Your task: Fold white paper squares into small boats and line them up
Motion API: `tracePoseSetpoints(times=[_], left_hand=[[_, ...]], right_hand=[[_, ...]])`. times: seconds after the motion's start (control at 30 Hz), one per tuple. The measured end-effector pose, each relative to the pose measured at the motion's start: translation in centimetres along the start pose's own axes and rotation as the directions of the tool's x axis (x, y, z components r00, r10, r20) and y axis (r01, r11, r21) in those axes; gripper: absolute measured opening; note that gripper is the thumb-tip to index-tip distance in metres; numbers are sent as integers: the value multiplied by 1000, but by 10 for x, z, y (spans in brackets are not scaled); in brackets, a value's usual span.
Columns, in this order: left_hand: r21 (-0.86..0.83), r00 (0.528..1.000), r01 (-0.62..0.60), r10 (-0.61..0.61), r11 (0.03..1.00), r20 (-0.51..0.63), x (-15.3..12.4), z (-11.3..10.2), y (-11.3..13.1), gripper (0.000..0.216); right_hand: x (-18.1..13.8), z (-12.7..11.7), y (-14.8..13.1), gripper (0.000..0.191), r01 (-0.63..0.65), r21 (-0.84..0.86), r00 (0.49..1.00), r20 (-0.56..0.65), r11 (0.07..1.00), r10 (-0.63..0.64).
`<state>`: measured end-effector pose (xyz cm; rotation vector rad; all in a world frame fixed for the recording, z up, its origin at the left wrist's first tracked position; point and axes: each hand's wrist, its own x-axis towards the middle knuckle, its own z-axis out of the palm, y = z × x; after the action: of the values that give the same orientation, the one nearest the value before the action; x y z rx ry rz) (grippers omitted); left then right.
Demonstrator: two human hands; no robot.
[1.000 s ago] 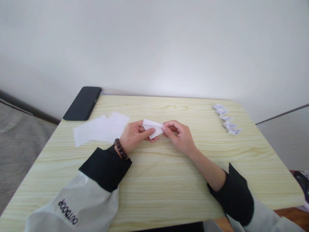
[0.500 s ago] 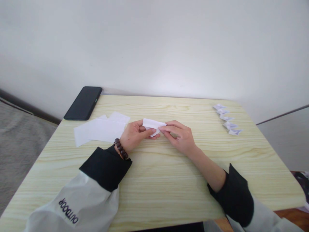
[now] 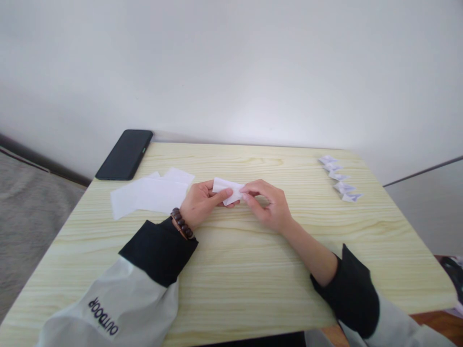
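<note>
A small folded piece of white paper (image 3: pixel 235 192) is held between both hands above the middle of the table. My left hand (image 3: pixel 201 201) grips it from the left, thumb on the near face and fingers behind. Thumb and forefinger of my right hand (image 3: pixel 269 202) pinch its right end. Several white paper sheets (image 3: pixel 148 195) overlap on the table just left of my left hand. To the right, several small folded paper boats (image 3: pixel 342 187) stand in a row.
A black phone (image 3: pixel 126 154) lies at the table's back left corner. The light wood-grain table (image 3: pixel 253 279) backs against a white wall (image 3: pixel 231 72). Grey fabric (image 3: pixel 25 231) lies beyond the left edge.
The upper right corner of the paper, earlier sticking out as a flap, is now folded down under my right fingers. My left thumb presses nearer the paper's middle.
</note>
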<state>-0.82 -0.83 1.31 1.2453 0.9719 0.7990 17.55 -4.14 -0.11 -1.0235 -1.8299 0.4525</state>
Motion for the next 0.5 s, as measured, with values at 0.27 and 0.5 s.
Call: tracePoseSetpoints(times=[0.27, 0.5], left_hand=[[-4, 1000, -12, 12, 1000, 18, 0, 2, 1, 36], [3, 999, 12, -13, 1000, 52, -1, 2, 1, 41]], right_hand=[[1, 0, -2, 14, -263, 40, 956, 143, 964, 255], [3, -2, -3, 29, -198, -60, 947, 246, 978, 207]])
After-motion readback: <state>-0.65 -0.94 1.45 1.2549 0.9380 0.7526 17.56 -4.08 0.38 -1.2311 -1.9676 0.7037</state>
